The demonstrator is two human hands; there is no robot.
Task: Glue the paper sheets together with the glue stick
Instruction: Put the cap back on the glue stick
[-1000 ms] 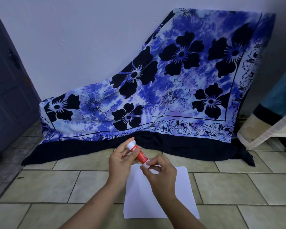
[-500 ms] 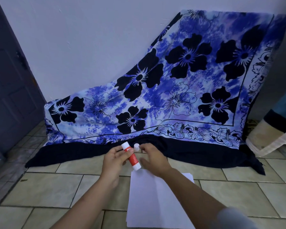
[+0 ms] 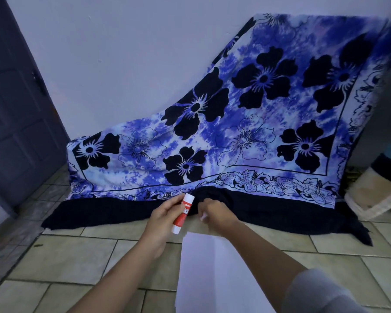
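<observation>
My left hand [image 3: 161, 219] grips a red and white glue stick [image 3: 182, 213], tilted with its upper end toward the cloth. Just to its right, my right hand [image 3: 218, 214] has its fingers curled round a small white piece [image 3: 203, 217], which looks like the stick's cap. A narrow gap separates the two hands. Both hover over the far edge of the white paper sheets [image 3: 212, 272], which lie stacked on the tiled floor [image 3: 66, 256] under my right forearm.
A blue flowered cloth [image 3: 235, 136] with a dark hem [image 3: 122, 213] is draped against the wall right behind the hands. A dark door [image 3: 16, 123] stands at the left. A pale draped object [image 3: 375, 195] sits at the right.
The white cap has come off the glue stick and sits in my right hand. Both hands have moved away from me toward the cloth's hem, and the view has shifted.
</observation>
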